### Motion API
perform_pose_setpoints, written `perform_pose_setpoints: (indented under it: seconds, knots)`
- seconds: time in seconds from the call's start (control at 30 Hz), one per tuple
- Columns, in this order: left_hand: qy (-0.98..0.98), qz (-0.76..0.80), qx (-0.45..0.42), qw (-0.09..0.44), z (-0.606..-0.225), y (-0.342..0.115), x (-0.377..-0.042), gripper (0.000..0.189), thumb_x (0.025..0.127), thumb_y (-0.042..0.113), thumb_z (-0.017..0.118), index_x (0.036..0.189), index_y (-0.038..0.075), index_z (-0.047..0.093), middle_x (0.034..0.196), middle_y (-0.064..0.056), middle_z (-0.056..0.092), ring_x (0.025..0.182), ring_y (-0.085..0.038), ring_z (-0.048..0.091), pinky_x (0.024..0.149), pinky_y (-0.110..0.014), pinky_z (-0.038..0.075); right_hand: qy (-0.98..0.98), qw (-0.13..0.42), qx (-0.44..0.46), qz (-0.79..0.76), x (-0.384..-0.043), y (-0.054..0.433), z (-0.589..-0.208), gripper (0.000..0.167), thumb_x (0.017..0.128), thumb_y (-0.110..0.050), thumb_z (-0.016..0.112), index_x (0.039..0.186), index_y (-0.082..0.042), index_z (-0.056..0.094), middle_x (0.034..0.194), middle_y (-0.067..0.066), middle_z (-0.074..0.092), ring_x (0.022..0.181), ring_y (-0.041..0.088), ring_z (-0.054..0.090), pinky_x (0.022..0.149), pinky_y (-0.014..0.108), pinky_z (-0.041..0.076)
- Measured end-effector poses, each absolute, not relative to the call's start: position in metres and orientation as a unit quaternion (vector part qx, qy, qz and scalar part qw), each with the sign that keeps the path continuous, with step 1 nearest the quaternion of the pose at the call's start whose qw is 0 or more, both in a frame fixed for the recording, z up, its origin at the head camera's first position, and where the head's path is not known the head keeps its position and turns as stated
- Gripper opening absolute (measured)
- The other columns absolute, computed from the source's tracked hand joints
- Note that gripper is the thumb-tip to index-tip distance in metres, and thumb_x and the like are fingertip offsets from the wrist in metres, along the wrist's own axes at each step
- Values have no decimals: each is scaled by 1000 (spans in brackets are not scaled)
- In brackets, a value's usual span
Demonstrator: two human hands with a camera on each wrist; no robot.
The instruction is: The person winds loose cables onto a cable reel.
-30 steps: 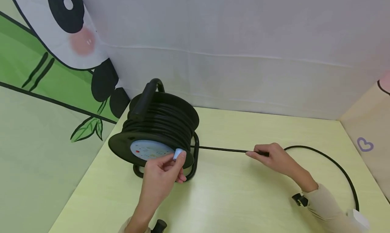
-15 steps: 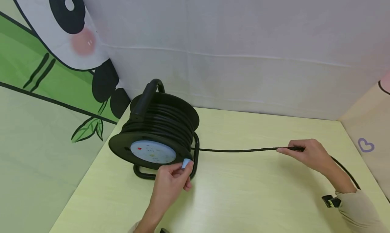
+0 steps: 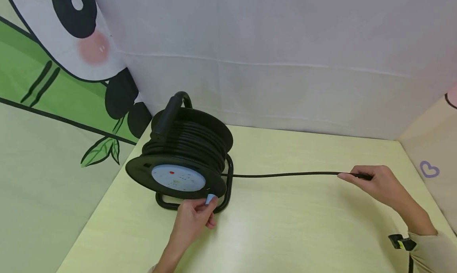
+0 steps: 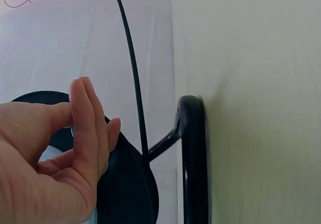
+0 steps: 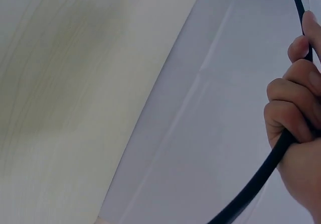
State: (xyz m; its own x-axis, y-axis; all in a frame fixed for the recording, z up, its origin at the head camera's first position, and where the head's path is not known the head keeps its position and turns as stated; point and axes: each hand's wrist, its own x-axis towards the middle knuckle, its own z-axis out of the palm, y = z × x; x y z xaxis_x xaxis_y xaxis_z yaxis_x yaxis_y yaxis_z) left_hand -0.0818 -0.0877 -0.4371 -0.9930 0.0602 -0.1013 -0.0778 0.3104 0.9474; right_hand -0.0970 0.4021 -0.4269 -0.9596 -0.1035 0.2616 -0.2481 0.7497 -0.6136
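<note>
A black cable reel (image 3: 187, 142) stands on its tubular frame (image 3: 230, 181) at the left of the table. Coils of cable fill its drum, and a pale blue socket panel (image 3: 178, 178) with a red dot is set in its front face. At the face's lower edge, my left hand (image 3: 191, 221) pinches a small light-blue knob (image 3: 210, 199) between thumb and finger. Far to the right, my right hand (image 3: 385, 187) grips the black cable (image 3: 285, 175), which runs nearly straight from the reel. In the right wrist view the fingers curl round that cable (image 5: 261, 171).
The reel's carrying handle (image 3: 169, 116) rises above the drum. Behind the pale table (image 3: 285, 225) hangs a whitish cloth (image 3: 285, 86), with a printed cartoon cloth (image 3: 71, 118) on the left. More cable (image 3: 410, 262) hangs below the right sleeve.
My right hand has moved right with the cable, lengthening the run from the reel. The reel's face has turned clockwise; the knob and left hand moved down, first rightward, then back left.
</note>
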Motion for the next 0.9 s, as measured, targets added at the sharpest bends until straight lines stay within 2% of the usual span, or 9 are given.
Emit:
perform_pose_setpoints:
  seconds: [0.57,0.9]
  knots:
    - [823,563,-60,47,-456,-119,-90,32,99,17,71,75,-5,72,62,-12,68,52,-19,69,53,-29,62,-931,91,89,343,-98,408,-443,26,96,-22,76,73,-26,64,59,-12,39,54,4,34,45,29,26]
    - [832,548,-82,43,-455,-132,-91,29,99,18,71,83,-6,75,65,-13,70,55,-21,71,55,-29,62,-927,82,91,354,-93,398,-443,25,97,-23,75,74,-27,65,59,-12,40,54,5,36,44,29,28]
